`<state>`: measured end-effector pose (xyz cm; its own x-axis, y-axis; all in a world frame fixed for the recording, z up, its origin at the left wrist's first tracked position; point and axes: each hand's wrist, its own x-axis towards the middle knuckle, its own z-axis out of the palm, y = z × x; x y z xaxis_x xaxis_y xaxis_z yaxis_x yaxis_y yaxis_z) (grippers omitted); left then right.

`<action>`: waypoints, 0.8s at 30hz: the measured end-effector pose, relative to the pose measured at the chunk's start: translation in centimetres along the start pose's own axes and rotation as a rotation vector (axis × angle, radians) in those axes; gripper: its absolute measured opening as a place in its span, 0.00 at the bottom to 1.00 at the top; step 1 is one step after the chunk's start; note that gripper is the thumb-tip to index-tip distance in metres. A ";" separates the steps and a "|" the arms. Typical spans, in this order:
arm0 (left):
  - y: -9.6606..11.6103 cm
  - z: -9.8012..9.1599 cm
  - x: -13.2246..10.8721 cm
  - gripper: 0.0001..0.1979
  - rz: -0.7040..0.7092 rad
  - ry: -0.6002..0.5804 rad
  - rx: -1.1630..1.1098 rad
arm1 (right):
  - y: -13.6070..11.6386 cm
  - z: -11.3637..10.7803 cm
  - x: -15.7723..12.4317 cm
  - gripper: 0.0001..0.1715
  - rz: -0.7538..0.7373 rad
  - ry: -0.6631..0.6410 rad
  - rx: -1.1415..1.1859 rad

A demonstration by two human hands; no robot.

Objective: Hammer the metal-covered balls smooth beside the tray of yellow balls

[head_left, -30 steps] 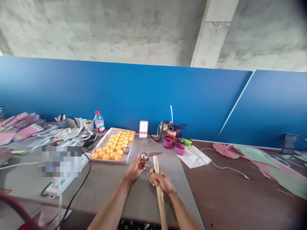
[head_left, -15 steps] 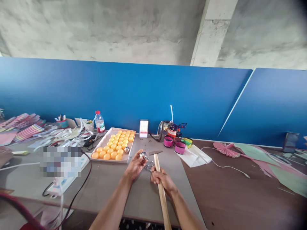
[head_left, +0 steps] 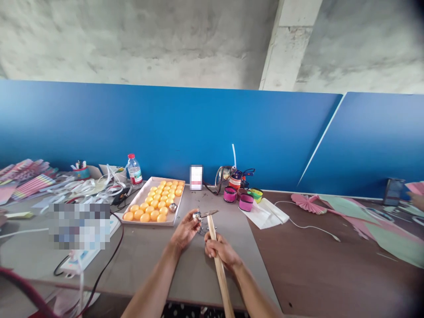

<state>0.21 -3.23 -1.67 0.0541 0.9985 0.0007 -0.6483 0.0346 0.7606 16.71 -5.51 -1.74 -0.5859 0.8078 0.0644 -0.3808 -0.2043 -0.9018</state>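
My left hand pinches a small shiny silver ball just above the grey table. My right hand is wrapped round the wooden handle of a hammer; its metal head lies right beside the ball. Small silver bits lie on the table between my hands. A white tray of several orange balls, with one silver ball in it, sits to the left of my left hand.
A water bottle, white ribbon strips and a power strip with cables lie at left. Pink and green tape rolls and white paper sit behind right. Pink and green paper fans cover the brown table. A blue wall panel backs everything.
The hammer head has come down to the left until it lies beside the silver ball. My left hand lowered the ball slightly. The view shifted a little.
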 end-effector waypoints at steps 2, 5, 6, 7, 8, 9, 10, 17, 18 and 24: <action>-0.1 0.0 0.1 0.18 0.023 0.013 0.006 | 0.0 -0.1 0.0 0.09 -0.022 -0.009 0.019; -0.1 0.0 0.2 0.18 0.033 0.014 0.024 | 0.0 -0.2 0.0 0.08 -0.094 0.017 0.076; -0.1 0.0 0.2 0.19 0.028 0.007 0.032 | 0.0 -0.3 0.0 0.08 -0.085 0.024 0.071; -0.1 0.0 0.1 0.20 0.022 -0.002 0.039 | 0.0 -0.3 0.0 0.08 -0.060 0.027 0.052; 0.0 -0.1 0.1 0.21 0.018 -0.009 0.045 | 0.0 -0.3 0.0 0.08 -0.029 0.026 0.026; 0.0 -0.1 0.1 0.22 0.016 -0.016 0.048 | 0.0 -0.3 0.0 0.08 -0.003 0.019 0.005; 0.0 -0.1 0.1 0.22 0.017 -0.020 0.047 | 0.0 -0.2 0.0 0.08 0.007 0.012 -0.004; 0.0 0.1 -0.1 0.23 0.002 -0.029 0.068 | 0.0 -0.2 0.1 0.07 -0.030 0.033 0.031; 0.1 0.2 -0.1 0.22 0.006 -0.026 0.071 | 0.1 -0.3 0.2 0.08 -0.004 0.024 0.011; 0.0 0.0 -0.1 0.21 0.000 0.005 0.049 | 0.3 -0.4 0.1 0.09 -0.059 0.024 0.073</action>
<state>0.22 -3.30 -1.60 0.0501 0.9987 -0.0024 -0.6100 0.0325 0.7918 16.83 -5.25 -2.16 -0.5440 0.8324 0.1055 -0.4658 -0.1950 -0.8631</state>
